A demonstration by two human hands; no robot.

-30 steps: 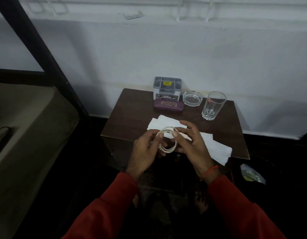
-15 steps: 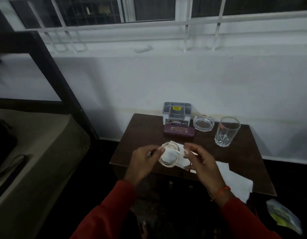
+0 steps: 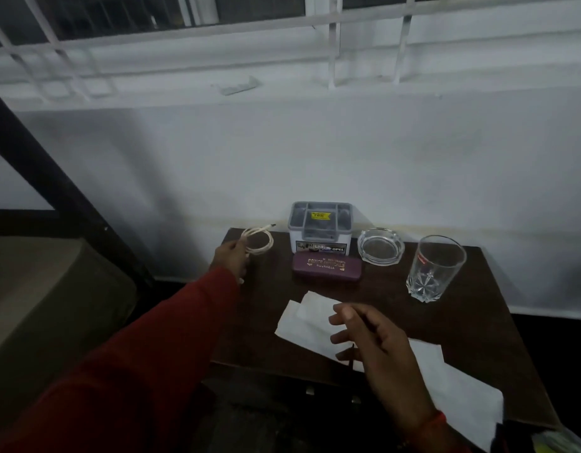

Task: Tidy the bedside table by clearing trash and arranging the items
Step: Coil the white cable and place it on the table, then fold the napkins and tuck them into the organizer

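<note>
My left hand (image 3: 231,258) is stretched to the far left corner of the dark wooden bedside table (image 3: 472,308) and holds a coiled white cable (image 3: 258,239) just above the tabletop. My right hand (image 3: 372,341) hovers with relaxed fingers and nothing in it, over white tissue papers (image 3: 307,318) spread on the table's near side. A grey organizer box (image 3: 320,227) stands at the back, with a maroon glasses case (image 3: 327,266) lying in front of it.
A glass ashtray (image 3: 380,246) and a clear drinking glass (image 3: 433,269) stand right of the organizer. More white tissue (image 3: 459,397) hangs over the table's near right edge. A bed frame post (image 3: 54,178) and mattress lie to the left; a wall stands behind.
My left hand carried the coiled cable from in front of me to the table's far left corner. My right hand let go of the coil and stayed over the tissues.
</note>
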